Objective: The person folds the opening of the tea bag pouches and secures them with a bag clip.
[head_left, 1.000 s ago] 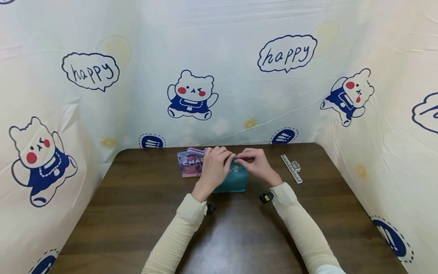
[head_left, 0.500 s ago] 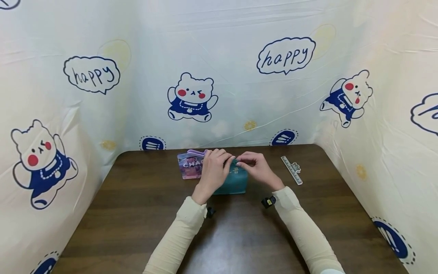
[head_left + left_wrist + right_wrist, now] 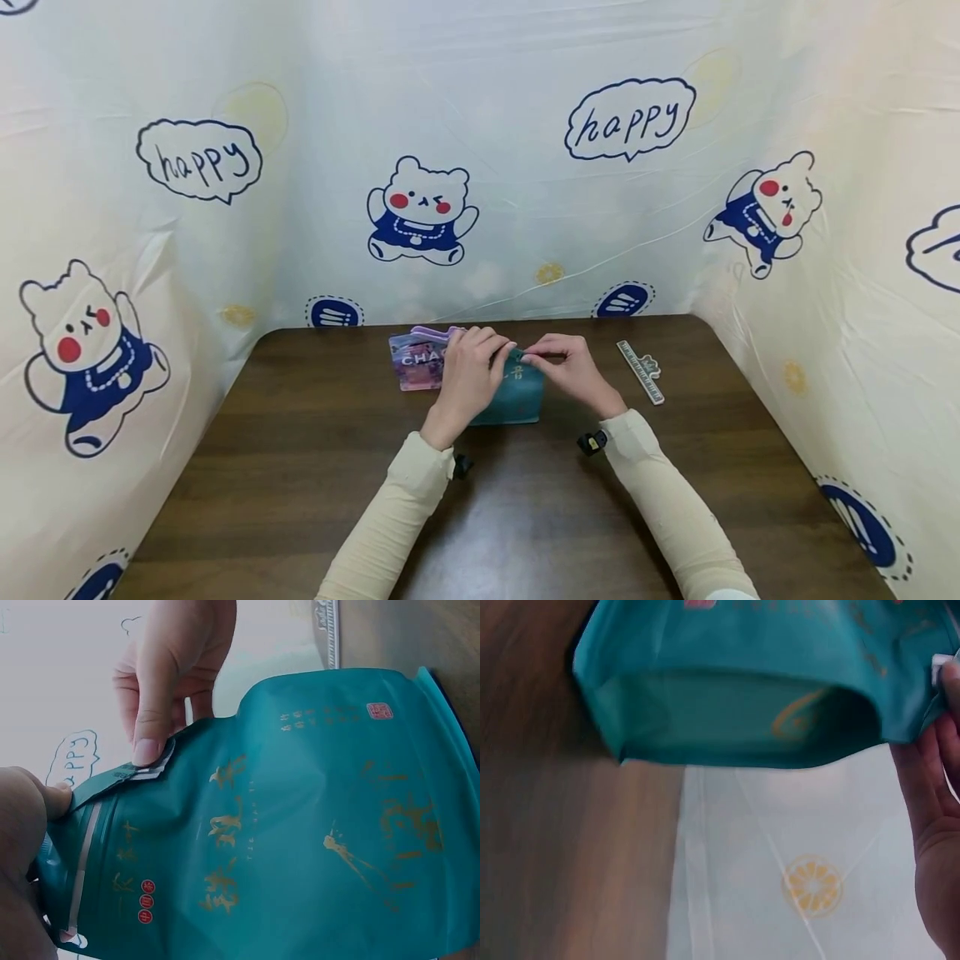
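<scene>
A teal tea pouch point(image 3: 513, 396) with gold lettering stands on the table, its top edge between both hands. At its upper left, my left hand point(image 3: 468, 367) grips the top; in the left wrist view the thumb of this left hand point(image 3: 22, 847) lies at the edge near a pale strip. My right hand point(image 3: 570, 371) pinches the top edge at the right corner. Seen from the left wrist, the right hand's thumb point(image 3: 148, 746) presses on a folded bit of edge showing a silvery lining. The right wrist view shows the pouch's side gusset point(image 3: 727, 720) bulging outward.
Left of the pouch lies a purple-pink packet point(image 3: 416, 367) printed with letters starting "CHA", partly behind the left hand. A lavender item point(image 3: 431, 333) sits by its top edge. To the right is a white ruler point(image 3: 639, 372) with a cartoon shape. A patterned curtain point(image 3: 480, 208) encloses the table's back and sides.
My right hand has shifted slightly to the right along the pouch's top edge. The left hand keeps its grip, and the pouch stands where it was.
</scene>
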Demonstrator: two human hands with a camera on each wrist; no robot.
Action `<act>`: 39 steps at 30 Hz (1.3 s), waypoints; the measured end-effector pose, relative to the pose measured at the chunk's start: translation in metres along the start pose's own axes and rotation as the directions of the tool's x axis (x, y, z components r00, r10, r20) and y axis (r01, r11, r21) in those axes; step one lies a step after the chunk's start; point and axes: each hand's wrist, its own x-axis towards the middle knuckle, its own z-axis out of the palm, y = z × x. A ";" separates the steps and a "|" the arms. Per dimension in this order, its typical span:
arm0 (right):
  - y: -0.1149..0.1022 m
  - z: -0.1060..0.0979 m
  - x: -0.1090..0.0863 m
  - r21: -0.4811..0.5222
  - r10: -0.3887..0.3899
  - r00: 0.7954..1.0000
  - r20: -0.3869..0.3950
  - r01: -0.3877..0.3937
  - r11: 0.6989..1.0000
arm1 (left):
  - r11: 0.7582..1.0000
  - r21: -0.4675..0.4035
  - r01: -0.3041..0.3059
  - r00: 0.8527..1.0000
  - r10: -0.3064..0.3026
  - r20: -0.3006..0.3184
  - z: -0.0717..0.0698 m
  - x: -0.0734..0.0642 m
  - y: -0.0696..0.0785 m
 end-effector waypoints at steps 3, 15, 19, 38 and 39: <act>-0.001 0.002 0.001 -0.041 -0.054 0.999 -0.004 0.053 0.998 | 1.000 -0.001 0.002 1.000 -0.002 0.004 0.000 0.000 0.000; 0.017 -0.006 -0.009 0.030 0.172 0.977 0.125 -0.177 0.984 | 1.000 -0.013 0.019 1.000 -0.018 0.013 0.000 0.002 -0.001; 0.025 -0.010 -0.007 0.002 0.197 0.967 0.164 -0.200 0.980 | 1.000 -0.011 0.020 1.000 -0.019 0.014 -0.001 0.006 -0.002; 0.003 -0.012 -0.004 -0.023 0.180 0.975 0.130 -0.179 0.984 | 1.000 -0.013 0.029 0.999 -0.028 0.037 0.000 0.009 -0.006; 0.002 -0.012 -0.004 -0.019 0.180 0.975 0.133 -0.179 0.984 | 1.000 -0.012 0.027 0.999 -0.027 0.036 0.000 0.008 -0.006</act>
